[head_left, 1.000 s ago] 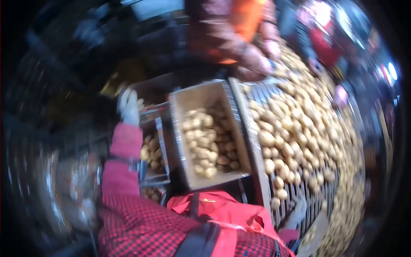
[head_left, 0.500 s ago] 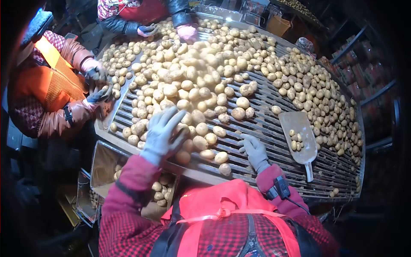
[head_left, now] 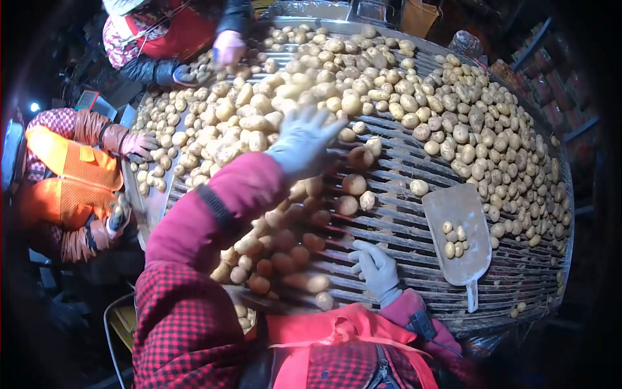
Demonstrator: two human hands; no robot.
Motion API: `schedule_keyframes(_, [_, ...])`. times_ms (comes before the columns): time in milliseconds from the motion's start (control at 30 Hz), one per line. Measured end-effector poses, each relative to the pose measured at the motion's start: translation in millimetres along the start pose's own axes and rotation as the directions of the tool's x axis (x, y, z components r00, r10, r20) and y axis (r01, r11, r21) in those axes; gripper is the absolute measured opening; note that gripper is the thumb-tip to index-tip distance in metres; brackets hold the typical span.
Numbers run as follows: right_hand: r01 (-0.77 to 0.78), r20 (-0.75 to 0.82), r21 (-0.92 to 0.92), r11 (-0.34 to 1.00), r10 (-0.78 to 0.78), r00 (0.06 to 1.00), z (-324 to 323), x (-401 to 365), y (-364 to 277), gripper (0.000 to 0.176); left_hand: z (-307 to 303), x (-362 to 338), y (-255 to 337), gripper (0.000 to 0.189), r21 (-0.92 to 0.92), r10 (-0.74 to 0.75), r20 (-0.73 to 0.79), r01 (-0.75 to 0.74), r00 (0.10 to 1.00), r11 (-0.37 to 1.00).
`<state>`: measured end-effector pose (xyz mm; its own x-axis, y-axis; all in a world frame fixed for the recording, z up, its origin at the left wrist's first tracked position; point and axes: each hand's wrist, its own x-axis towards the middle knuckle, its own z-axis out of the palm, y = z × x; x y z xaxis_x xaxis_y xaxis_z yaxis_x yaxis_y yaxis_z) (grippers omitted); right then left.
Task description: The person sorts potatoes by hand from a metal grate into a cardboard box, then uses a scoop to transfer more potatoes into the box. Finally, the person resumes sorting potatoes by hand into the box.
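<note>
My left hand point(head_left: 304, 144), in a pale grey glove, reaches out over the heap of potatoes point(head_left: 227, 123). Its fingers are spread, and it appears to touch the potatoes beneath, though the palm side is hidden. My right hand point(head_left: 378, 272), gloved alike, rests low over the slatted sorting table point(head_left: 402, 223) with fingers apart and nothing visible in it. Loose potatoes point(head_left: 346, 205) lie on the slats between both hands. Blurred potatoes lie below my left forearm, near the table's front edge.
A flat scoop point(head_left: 468, 262) with several small potatoes on it lies right of my right hand. A bank of potatoes point(head_left: 479, 123) covers the right side. Two co-workers stand left and far left; one's gloved hand point(head_left: 137, 145) is at the potatoes. A box of potatoes point(head_left: 243, 318) sits below the front edge.
My left hand has moved away from me and to the right, onto the heap. Potatoes near the front edge have shifted. My right hand stays near the same spot.
</note>
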<state>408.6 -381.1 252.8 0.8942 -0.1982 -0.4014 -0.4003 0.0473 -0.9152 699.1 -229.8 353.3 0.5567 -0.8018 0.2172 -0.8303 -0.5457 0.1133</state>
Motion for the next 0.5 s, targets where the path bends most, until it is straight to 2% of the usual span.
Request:
schedule_keyframes(67, [0.004, 0.010, 0.001, 1.000, -0.004, 1.000, -4.0, 0.5, 7.9, 0.033, 25.2, 47.3, 15.3, 0.081, -0.049, 0.103, 0.092, -0.099, 0.990, 0.994])
schedule_keyframes(133, [0.090, 0.031, -0.013, 0.996, -0.090, 0.995, -5.7, 1.2, 12.0, 0.032, 65.1, 88.7, 26.8, 0.069, 0.046, 0.305, 0.048, -0.307, 0.951, 0.951])
schedule_keyframes(200, [0.102, 0.025, -0.053, 0.993, -0.100, 0.995, -7.0, 1.2, 15.5, 0.031, 86.6, 116.0, 42.1, 0.094, 0.088, 0.322, 0.075, -0.328, 0.944, 0.940])
schedule_keyframes(233, [0.199, 0.034, -0.170, 0.965, -0.196, 0.980, -11.7, 4.5, 25.2, 0.030, 85.7, 133.1, 47.2, 0.081, 0.098, 0.266, 0.175, -0.286, 0.948, 0.953])
schedule_keyframes(267, [0.465, 0.029, -0.394, 0.793, -0.495, 0.869, -12.5, 10.2, 21.1, 0.029, 84.8, 148.7, 48.7, 0.069, 0.110, 0.206, 0.273, -0.243, 0.940, 0.964])
schedule_keyframes(300, [0.417, 0.010, -0.396, 0.818, -0.450, 0.893, -13.7, 9.7, 25.0, 0.029, 98.4, 163.0, 39.9, 0.066, 0.122, 0.191, 0.293, -0.235, 0.937, 0.964])
schedule_keyframes(333, [0.370, -0.009, -0.396, 0.841, -0.406, 0.914, -14.4, 6.3, 30.6, 0.028, 123.6, 178.9, 24.4, 0.062, 0.169, 0.086, 0.330, -0.149, 0.940, 0.974])
schedule_keyframes(367, [0.421, -0.024, -0.395, 0.817, -0.467, 0.884, -13.9, 8.8, 34.0, 0.029, 118.2, 183.2, 18.7, 0.063, 0.167, -0.021, 0.291, -0.030, 0.956, 0.985])
schedule_keyframes(400, [0.409, -0.020, -0.403, 0.819, -0.455, 0.890, -15.4, 10.4, 33.1, 0.029, 112.2, 183.9, 10.9, 0.063, 0.160, -0.129, 0.254, 0.089, 0.959, 0.983])
schedule_keyframes(467, [0.384, 0.002, -0.411, 0.827, -0.420, 0.907, -13.4, 7.6, 8.6, 0.029, 118.6, 171.5, -8.6, 0.059, 0.118, -0.100, 0.174, 0.080, 0.980, 0.990])
schedule_keyframes(500, [0.339, -0.005, -0.349, 0.873, -0.364, 0.932, -11.9, 6.1, 4.5, 0.029, 119.8, 162.8, -22.0, 0.057, 0.107, -0.091, 0.138, 0.077, 0.986, 0.991])
